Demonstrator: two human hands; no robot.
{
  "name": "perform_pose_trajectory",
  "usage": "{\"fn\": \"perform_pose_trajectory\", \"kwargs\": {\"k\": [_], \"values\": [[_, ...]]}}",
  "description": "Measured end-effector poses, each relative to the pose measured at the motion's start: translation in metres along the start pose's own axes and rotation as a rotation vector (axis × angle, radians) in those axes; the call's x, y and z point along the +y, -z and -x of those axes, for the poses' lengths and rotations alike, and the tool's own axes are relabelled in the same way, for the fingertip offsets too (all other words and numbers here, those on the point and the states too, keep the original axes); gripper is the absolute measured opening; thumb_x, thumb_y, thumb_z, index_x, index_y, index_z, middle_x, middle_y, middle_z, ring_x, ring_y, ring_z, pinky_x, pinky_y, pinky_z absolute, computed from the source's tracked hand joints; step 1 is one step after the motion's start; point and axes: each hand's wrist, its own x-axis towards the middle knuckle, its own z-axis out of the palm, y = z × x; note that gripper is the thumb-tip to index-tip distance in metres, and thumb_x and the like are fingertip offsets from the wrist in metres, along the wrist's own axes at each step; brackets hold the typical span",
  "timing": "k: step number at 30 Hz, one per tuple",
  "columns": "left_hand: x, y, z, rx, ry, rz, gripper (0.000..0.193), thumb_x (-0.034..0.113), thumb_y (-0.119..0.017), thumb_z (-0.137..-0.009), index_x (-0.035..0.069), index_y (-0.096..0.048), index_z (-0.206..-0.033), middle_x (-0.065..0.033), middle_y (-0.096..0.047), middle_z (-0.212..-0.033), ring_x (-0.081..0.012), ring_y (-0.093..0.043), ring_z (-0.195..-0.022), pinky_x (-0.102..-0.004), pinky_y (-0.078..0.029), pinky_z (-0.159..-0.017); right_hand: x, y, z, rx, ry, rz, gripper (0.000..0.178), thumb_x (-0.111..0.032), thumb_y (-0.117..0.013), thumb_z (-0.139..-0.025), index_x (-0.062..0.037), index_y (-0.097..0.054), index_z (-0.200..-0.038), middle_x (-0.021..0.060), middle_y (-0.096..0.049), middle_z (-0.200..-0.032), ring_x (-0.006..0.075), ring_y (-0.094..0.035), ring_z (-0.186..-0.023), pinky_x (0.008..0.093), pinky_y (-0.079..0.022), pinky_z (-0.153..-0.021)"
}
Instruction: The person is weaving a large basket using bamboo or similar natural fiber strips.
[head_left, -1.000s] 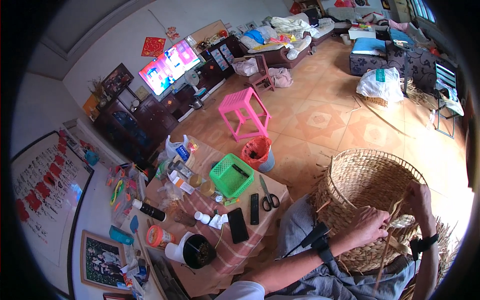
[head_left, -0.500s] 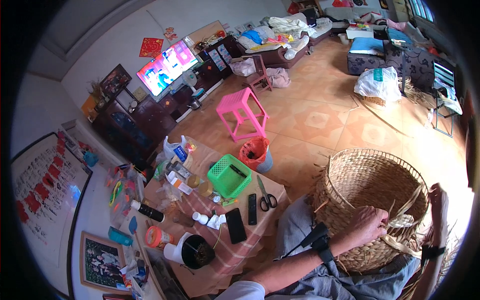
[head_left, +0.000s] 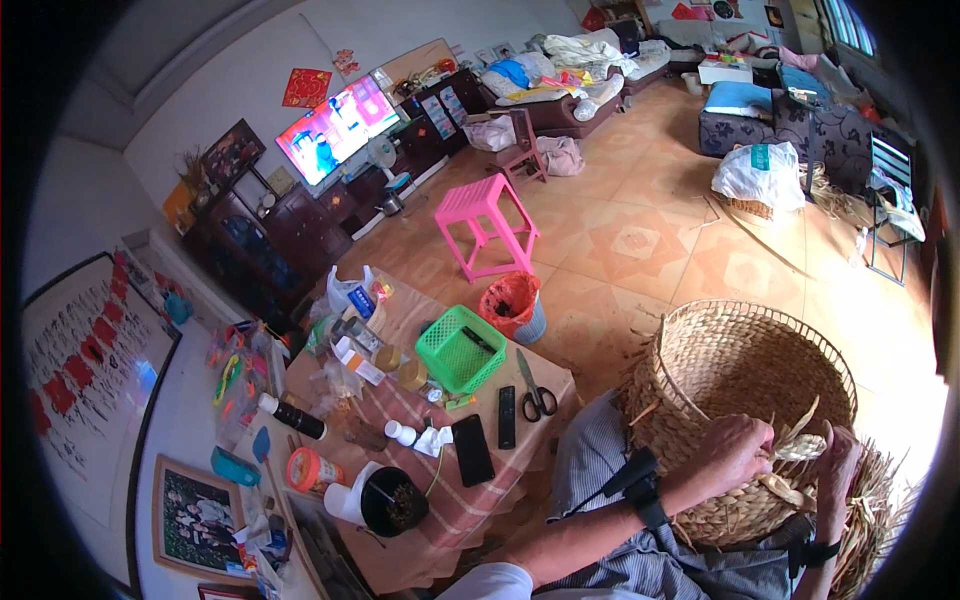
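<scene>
A large round basket (head_left: 740, 365) of woven straw rests in my lap, its mouth tilted up and showing the hollow inside. My left hand (head_left: 738, 447) is closed at the near rim, fingers pinched on a straw strand (head_left: 785, 490) beside the wrapped part of the edge. My right hand (head_left: 838, 455) sits at the other end of that braided piece (head_left: 800, 447), its fingers bent around the straw there. Loose strand ends stick up between my hands. Both wrists wear black straps. Exactly what lies under the fingertips is partly hidden.
Left of me a table (head_left: 415, 555) holds a green plastic basket (head_left: 460, 350), scissors (head_left: 537, 388), a remote (head_left: 506, 418), a phone (head_left: 472, 450) and bottles. Beyond stand a lined bin (head_left: 512, 305) and a pink stool (head_left: 487, 215). Loose straw (head_left: 875, 520) lies at my right.
My right hand has come from outside the basket's right side in to the near rim, beside the braided piece. My left hand keeps its hold at nearly the same spot.
</scene>
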Motion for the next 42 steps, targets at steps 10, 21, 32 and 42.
{"fn": "perform_pose_trajectory", "kwargs": {"k": [10, 21, 32, 42], "values": [[-0.014, 0.080, 0.005, -0.287, 0.308, 0.116, 0.026, 0.020, -0.086, -0.076, 0.002, -0.072, -0.087, -0.0156, -0.072, -0.078, -0.0287, -0.072, -0.075, -0.0418, -0.052, -0.068, -0.100, -0.012, -0.001, 0.100, 0.007, 0.027, 0.043, -0.010, -0.067, -0.098, 0.0037, -0.045, -0.064, 0.0155, -0.044, -0.058, 0.0303, -0.036, -0.056, 0.0418, -0.042, -0.070], [-0.016, 0.083, 0.014, -0.378, 0.243, 0.073, 0.030, 0.021, -0.087, -0.076, 0.001, -0.071, -0.091, -0.0160, -0.072, -0.080, -0.0300, -0.073, -0.079, -0.0419, -0.053, -0.071, -0.116, 0.011, 0.017, 0.084, 0.113, 0.106, 0.041, -0.004, -0.070, -0.092, 0.0020, -0.047, -0.058, 0.0167, -0.045, -0.056, 0.0354, -0.044, -0.054, 0.0431, -0.041, -0.067], [-0.019, 0.055, -0.020, -0.436, 0.144, 0.011, 0.031, 0.021, -0.083, -0.079, -0.001, -0.071, -0.098, -0.0211, -0.073, -0.086, -0.0358, -0.073, -0.085, -0.0445, -0.055, -0.076, -0.087, 0.016, 0.018, -0.007, -0.069, -0.054, 0.018, 0.002, -0.063, -0.095, 0.0035, -0.052, -0.081, 0.0162, -0.052, -0.081, 0.0311, -0.051, -0.073, 0.0430, -0.045, -0.079], [-0.017, 0.016, -0.035, -0.440, 0.091, -0.006, 0.043, 0.028, -0.085, -0.069, -0.005, -0.071, -0.092, -0.0254, -0.071, -0.081, -0.0409, -0.072, -0.082, -0.0483, -0.056, -0.075, -0.132, 0.033, 0.077, 0.043, 0.038, -0.058, 0.020, 0.007, -0.069, -0.079, -0.0030, -0.058, -0.092, 0.0139, -0.057, -0.093, 0.0336, -0.059, -0.088, 0.0458, -0.047, -0.078]]}}
